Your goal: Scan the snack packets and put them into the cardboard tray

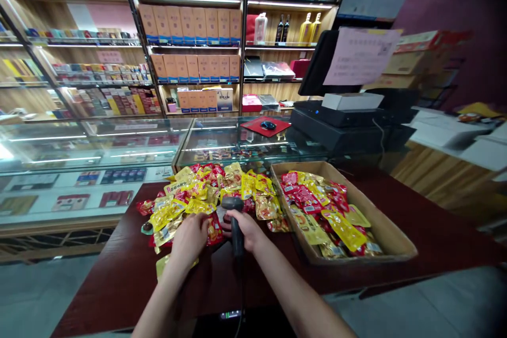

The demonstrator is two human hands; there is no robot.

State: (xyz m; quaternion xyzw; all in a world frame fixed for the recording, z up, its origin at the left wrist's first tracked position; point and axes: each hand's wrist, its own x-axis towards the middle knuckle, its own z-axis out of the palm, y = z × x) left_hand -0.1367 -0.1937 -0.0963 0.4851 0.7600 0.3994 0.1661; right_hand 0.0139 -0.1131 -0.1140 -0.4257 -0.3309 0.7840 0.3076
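R hand grips scanner, L of carton; L hand at pkts, can't tell grip. Pkts crowd carton's L side; monitor behind, mouse back-L.

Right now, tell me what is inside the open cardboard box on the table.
Inside the cardboard box lies a loose heap of red packets, yellow packets and gold packets. Whatever lies beneath the top ones is covered and cannot be seen.
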